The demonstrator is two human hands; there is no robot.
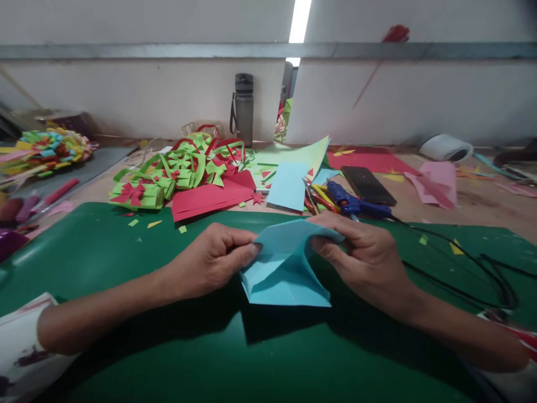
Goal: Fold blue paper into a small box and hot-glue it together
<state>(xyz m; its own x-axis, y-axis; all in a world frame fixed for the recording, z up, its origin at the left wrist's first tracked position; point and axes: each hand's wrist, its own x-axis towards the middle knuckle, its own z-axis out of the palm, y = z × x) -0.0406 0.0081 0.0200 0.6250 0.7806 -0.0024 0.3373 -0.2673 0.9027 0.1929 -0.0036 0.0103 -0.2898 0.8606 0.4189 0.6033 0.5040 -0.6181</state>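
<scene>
A folded light blue paper (285,268) is held just above the green cutting mat (176,347). My left hand (212,260) pinches its left edge with the fingers closed. My right hand (364,254) grips the upper right corner, thumb and fingers pressed on the fold. The paper's lower part touches the mat between both hands.
Behind the mat lie green and red paper baskets (176,173), red sheets (210,196), another light blue sheet (288,186), a blue glue gun (356,204) with a black cord, pens, a black phone (368,184) and a grey bottle (244,109). Colourful paper pieces (46,148) sit at far left.
</scene>
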